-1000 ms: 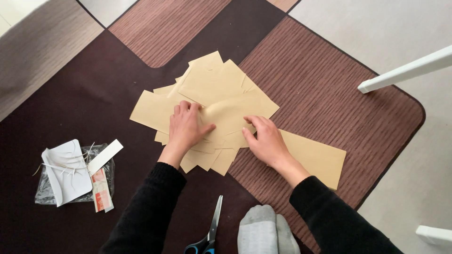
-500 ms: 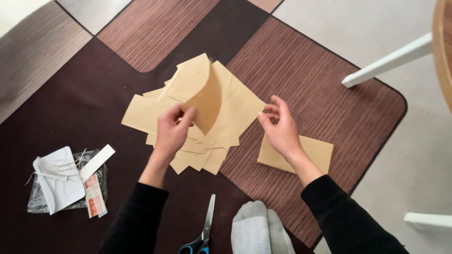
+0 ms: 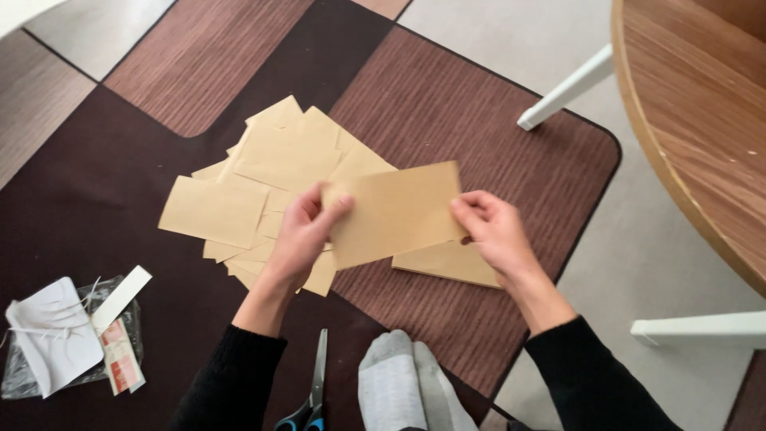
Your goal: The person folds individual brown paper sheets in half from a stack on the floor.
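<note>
A tan paper sheet is held up at the frame's centre, above the pile of sheets on the brown rug. The left hand pinches its left edge, the right hand its right edge. Half a second ago only the left hand held a curled sheet, while the right hovered open.

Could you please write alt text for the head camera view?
Two hands, left hand and right hand, hold a tan paper envelope by its ends above a pile of similar envelopes on a brown rug. Scissors lie near grey-socked feet.
</note>
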